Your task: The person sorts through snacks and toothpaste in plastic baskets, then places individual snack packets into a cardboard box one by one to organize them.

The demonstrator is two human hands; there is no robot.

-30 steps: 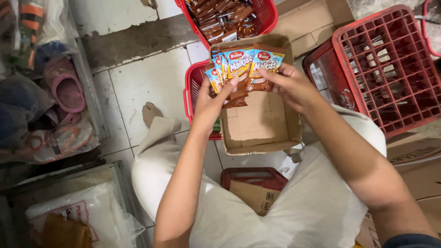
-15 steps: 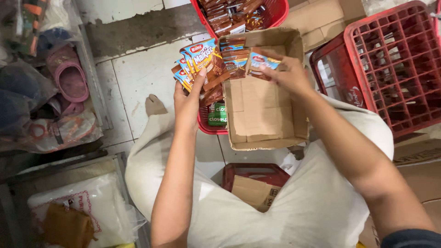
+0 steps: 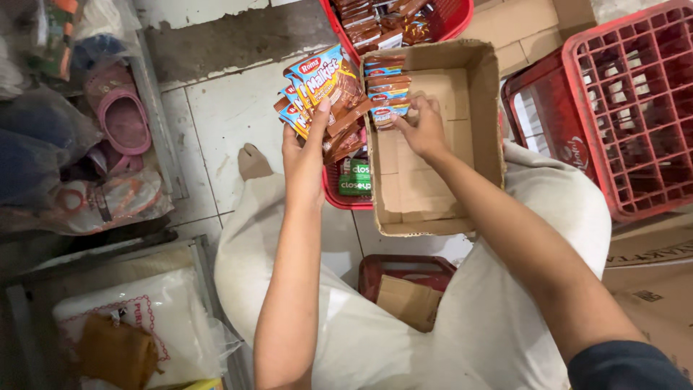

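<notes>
The left hand [image 3: 307, 148] has its fingers clamped on a fan of snack packets [image 3: 317, 90], held above a red basket [image 3: 345, 198]. The right hand [image 3: 422, 130] reaches inside the cardboard box [image 3: 433, 195], fingers closed on stacked packets [image 3: 386, 87] at its far wall. Beyond the fingers sits another red basket [image 3: 455, 22]; a red crate [image 3: 635, 108] stands right of the box.

Bare forearms, dark blue sleeve edge [image 3: 621, 365], loose cream trousers [image 3: 498, 325]

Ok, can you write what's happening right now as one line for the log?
left hand: holds snack packets | right hand: places packets in cardboard box | nearby: red crate, pink shoe
</notes>
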